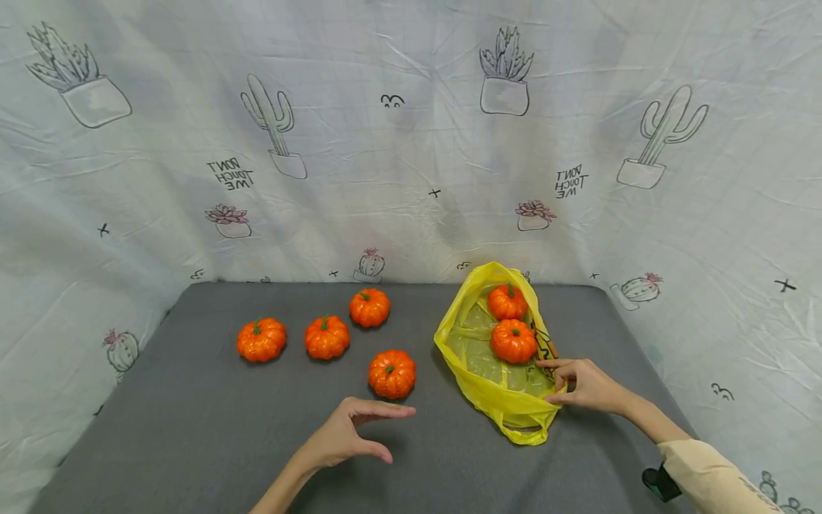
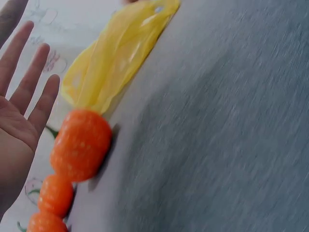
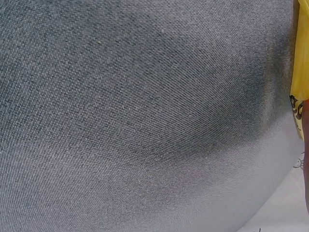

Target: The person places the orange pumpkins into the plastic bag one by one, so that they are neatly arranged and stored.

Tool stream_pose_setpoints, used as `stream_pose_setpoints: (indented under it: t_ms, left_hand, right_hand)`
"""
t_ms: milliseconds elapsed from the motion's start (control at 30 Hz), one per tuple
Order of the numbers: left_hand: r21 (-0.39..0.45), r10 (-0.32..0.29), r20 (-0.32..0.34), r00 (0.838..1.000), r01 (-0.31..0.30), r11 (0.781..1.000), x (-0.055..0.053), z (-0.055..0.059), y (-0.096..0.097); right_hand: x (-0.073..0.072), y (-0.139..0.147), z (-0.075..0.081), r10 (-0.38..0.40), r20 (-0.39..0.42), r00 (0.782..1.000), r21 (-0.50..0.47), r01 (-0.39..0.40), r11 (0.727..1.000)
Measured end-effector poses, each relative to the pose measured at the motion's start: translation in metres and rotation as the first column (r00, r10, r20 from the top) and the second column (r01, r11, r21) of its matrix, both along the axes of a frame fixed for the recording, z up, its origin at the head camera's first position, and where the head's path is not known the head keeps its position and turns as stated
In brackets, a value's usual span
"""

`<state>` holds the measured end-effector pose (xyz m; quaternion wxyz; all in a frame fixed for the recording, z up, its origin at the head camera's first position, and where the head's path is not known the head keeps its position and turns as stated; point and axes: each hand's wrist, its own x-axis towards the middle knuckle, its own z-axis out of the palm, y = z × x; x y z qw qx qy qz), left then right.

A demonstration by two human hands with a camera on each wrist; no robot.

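Note:
A yellow plastic bag (image 1: 514, 408) lies with its mouth spread on the right of the table, two orange toy pumpkins (image 1: 514, 341) inside. My right hand (image 1: 587, 385) pinches its right rim; in the right wrist view only a sliver of that hand and some yellow bag (image 3: 301, 58) show at the edge. My left hand (image 1: 343, 435) hovers empty, thumb and fingers spread apart, just in front of the nearest loose pumpkin (image 1: 392, 374). From the left wrist, the extended fingers (image 2: 36, 82) appear beside a pumpkin (image 2: 79, 145), with the bag (image 2: 111, 58) beyond.
Three more pumpkins sit loose farther left: one at the far left (image 1: 261, 340), one beside it (image 1: 327, 337) and one toward the back (image 1: 369, 308). A grey table (image 1: 193, 428) carries everything. Behind hangs a white curtain (image 1: 385, 157) printed with cacti.

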<state>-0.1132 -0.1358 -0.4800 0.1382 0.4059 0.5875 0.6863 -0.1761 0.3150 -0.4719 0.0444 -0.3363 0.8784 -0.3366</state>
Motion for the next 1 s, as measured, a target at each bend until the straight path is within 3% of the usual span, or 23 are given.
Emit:
stream_pose_setpoints:
  t_ms: [267,467,600,733,867,1000]
  left_hand:
    - [-0.014,0.102,-0.044,0.994,-0.103,0.995,-0.016,-0.003,-0.012]
    - [-0.026,0.257,-0.112,0.960,-0.261,0.965,-0.036,-0.006,-0.020]
    - [-0.064,0.230,-0.143,0.963,-0.241,0.968,-0.052,-0.006,-0.024]
    - [-0.158,0.192,-0.182,0.964,-0.222,0.962,-0.065,-0.005,-0.024]
    - [-0.221,0.215,-0.214,0.953,-0.262,0.939,-0.072,-0.006,-0.023]
    - [-0.224,0.230,-0.197,0.953,-0.272,0.936,-0.077,-0.010,-0.022]
  right_hand:
    - [0.003,0.003,0.001,-0.028,-0.022,0.999,-0.007,0.028,1.000]
    - [0.000,0.003,-0.002,-0.043,-0.025,0.999,0.009,0.044,0.999]
    - [0.001,0.002,0.000,-0.037,-0.016,0.999,0.001,0.037,0.999]
    - [0.002,0.002,0.003,-0.036,-0.024,0.999,-0.011,0.035,0.999]
    - [0.002,0.003,0.005,-0.025,-0.030,0.999,-0.009,0.024,1.000]
    - [0.002,0.003,0.005,-0.027,-0.027,0.999,0.000,0.027,1.000]
